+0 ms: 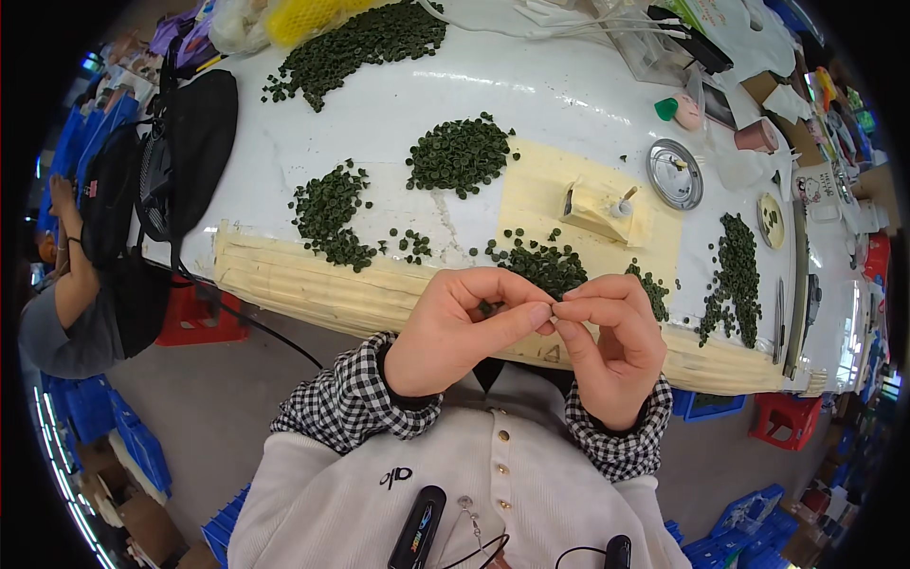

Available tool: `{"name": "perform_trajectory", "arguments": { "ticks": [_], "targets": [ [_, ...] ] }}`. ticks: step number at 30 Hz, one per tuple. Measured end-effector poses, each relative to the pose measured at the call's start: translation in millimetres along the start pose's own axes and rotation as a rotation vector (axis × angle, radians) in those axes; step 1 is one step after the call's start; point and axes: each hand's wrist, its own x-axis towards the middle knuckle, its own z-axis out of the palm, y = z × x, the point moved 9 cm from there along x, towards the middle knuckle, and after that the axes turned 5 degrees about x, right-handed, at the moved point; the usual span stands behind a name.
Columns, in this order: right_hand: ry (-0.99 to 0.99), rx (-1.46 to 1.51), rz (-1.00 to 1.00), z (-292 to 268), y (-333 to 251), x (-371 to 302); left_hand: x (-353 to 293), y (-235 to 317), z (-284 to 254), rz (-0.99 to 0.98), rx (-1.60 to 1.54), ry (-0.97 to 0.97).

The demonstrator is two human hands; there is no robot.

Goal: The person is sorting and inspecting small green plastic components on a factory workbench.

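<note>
- Left hand (460,327) and right hand (618,346) together pinch a tiny pale piece (554,319) by the table edge (294,284).
- A slipping pinch could drop it among dark green pieces (545,269) just beyond.

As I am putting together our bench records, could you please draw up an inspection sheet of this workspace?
Surface: white table, yellowish tape along its near edge.
Job's things: small dark green pieces in several piles, one pile just beyond the hands; yellow block and round metal dish farther right.
Clutter: black bag at left, yellow mesh at the far edge, pink cup at right.
Hands: left hand and right hand meet, fingers pinched on a tiny piece, too small to identify.
Cables: white cord across the far side; black cable hanging off the near edge.
Surroundings: another person's arm at left; red stools by the table.
</note>
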Motion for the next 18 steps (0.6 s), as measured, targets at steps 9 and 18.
{"name": "perform_trajectory", "arguments": {
  "ticks": [9, 18],
  "targets": [
    [0.014, 0.222, 0.177, 4, 20, -3, -1, 3, -1, 0.078, 0.066, 0.053],
    [0.067, 0.207, 0.197, 4, 21, -5, -2, 0, -1, 0.081, 0.069, 0.088]
  ]
}}
